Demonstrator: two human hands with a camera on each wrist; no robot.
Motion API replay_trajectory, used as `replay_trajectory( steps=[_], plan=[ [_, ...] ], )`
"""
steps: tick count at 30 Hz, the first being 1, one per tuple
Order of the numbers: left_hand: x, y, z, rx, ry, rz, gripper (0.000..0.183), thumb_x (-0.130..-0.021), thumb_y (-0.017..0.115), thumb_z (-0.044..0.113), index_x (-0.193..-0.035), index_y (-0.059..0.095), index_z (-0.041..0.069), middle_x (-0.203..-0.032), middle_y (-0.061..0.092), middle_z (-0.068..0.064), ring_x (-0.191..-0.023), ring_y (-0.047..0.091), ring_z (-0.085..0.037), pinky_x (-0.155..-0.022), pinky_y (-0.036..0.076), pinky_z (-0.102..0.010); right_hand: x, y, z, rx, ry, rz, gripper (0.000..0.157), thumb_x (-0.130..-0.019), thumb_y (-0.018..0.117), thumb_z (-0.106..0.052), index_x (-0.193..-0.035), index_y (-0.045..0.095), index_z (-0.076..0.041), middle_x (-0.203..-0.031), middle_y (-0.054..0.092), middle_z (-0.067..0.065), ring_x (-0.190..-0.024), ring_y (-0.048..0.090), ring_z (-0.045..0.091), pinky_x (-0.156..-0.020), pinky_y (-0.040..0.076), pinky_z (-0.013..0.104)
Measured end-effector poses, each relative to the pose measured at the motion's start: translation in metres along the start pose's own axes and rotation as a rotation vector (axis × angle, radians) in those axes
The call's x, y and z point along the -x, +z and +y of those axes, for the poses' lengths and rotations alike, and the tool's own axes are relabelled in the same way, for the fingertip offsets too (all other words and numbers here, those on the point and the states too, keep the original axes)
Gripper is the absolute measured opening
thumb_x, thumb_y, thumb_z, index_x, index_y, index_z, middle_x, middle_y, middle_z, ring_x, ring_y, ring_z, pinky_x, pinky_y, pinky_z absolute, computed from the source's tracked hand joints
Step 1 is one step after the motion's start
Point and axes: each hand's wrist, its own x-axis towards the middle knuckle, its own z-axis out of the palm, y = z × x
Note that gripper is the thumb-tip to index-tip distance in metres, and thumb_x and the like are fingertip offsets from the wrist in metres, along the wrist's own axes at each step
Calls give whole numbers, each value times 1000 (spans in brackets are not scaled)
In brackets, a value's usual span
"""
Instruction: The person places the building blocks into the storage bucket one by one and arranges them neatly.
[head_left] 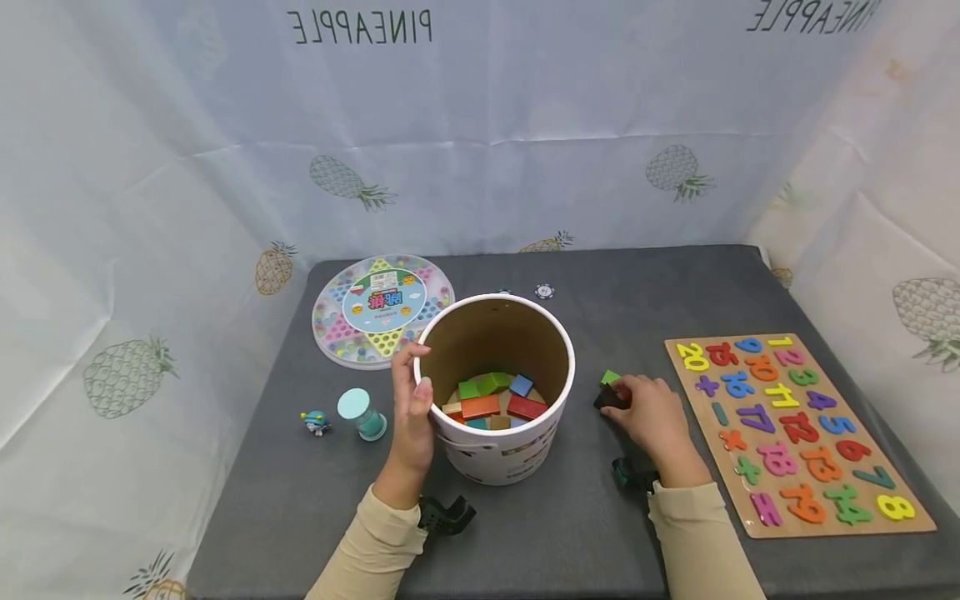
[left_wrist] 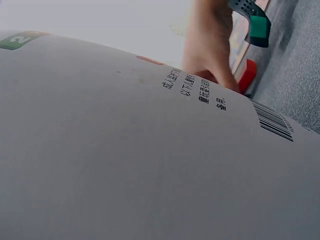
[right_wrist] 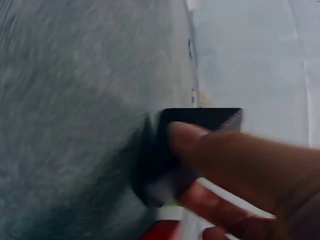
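My left hand (head_left: pixel 412 417) grips the left rim of a white bucket (head_left: pixel 498 462), which stands upright in the middle of the table. Inside it lie several coloured blocks: a red block (head_left: pixel 527 407), an orange block (head_left: pixel 480 407), green and blue ones among them. To the right of the bucket, my right hand (head_left: pixel 651 417) pinches a black block (right_wrist: pixel 200 117) between thumb and fingers, close over the table. A green block (head_left: pixel 610 377) lies just beyond it. A red block (left_wrist: pixel 247 75) shows beside the right hand in the left wrist view.
Right of my right hand lies a wooden number board (head_left: pixel 720 479). A round game board (head_left: pixel 337 333) lies behind the bucket to the left. A turquoise-capped hourglass (head_left: pixel 370 423) and a small figurine (head_left: pixel 316 422) stand at left. Near the back lies a poker chip (head_left: pixel 544 291).
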Motion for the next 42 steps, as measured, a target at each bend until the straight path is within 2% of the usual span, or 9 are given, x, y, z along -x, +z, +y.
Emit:
replay_trajectory(
  steps=[7,13,17,21,27,31,37,39,42],
  plan=[
    [0,0,3,2,16,-1,45,-88,37,23,-129,28,4,-136,30,-25,-127,27,-44,-100,30,-54,5,-36,-48,-189,-69,286,43,-78,78,-27,-113,64,-6,-99,62,8,-85,46,22,-68,37,37],
    [-1,1,2,-20,22,8,46,-87,37,21,-128,28,1,-135,32,-22,-128,28,-39,-99,25,-61,13,-80,-107,-324,-335,560,47,-75,81,-17,-119,63,-12,-102,62,3,-85,44,17,-67,33,35],
    [-1,1,0,-31,29,11,46,-87,37,21,-127,29,0,-135,33,-20,-129,28,-35,-99,22,-64,16,-89,-137,-355,-466,476,48,-74,82,-17,-118,63,-12,-99,59,2,-89,44,16,-68,35,35],
    [-1,2,-1,-63,64,19,46,-87,37,22,-126,31,-1,-133,35,-19,-131,28,-31,-103,19,-57,16,-85,-154,-331,-488,331,46,-72,84,-20,-113,65,-13,-101,57,4,-96,45,19,-77,37,40],
    [-1,1,-1,-92,98,31,46,-88,37,23,-126,33,-2,-131,37,-19,-130,29,-31,-105,19,-49,16,-79,-163,-291,-513,205,42,-73,83,-24,-111,66,-20,-120,55,2,-116,42,23,-89,34,48],
    [0,1,-2,-81,87,23,46,-89,37,25,-126,31,-2,-132,36,-18,-130,29,-31,-102,22,-53,11,-82,-156,-320,-526,218,46,-78,78,-28,-120,62,-19,-138,48,-2,-133,31,22,-101,26,55],
    [-1,0,-2,-80,78,23,46,-89,37,25,-126,31,-1,-134,35,-18,-131,27,-30,-103,20,-55,-12,-77,-116,-363,-279,383,34,-87,69,-20,-119,62,-12,-127,52,6,-119,43,26,-95,36,52],
    [-1,0,-3,-72,76,24,46,-88,37,25,-126,31,-2,-134,35,-19,-131,28,-30,-102,21,-57,-21,-68,-96,-269,-169,307,36,-88,67,-20,-122,60,-9,-123,53,12,-113,46,31,-92,39,53],
    [0,0,-2,-66,72,21,46,-88,37,24,-126,30,-2,-133,35,-20,-130,28,-31,-101,22,-58,-32,-49,-66,-74,-44,52,44,-88,67,-23,-128,57,-8,-124,51,21,-111,48,39,-88,42,57]
  ],
)
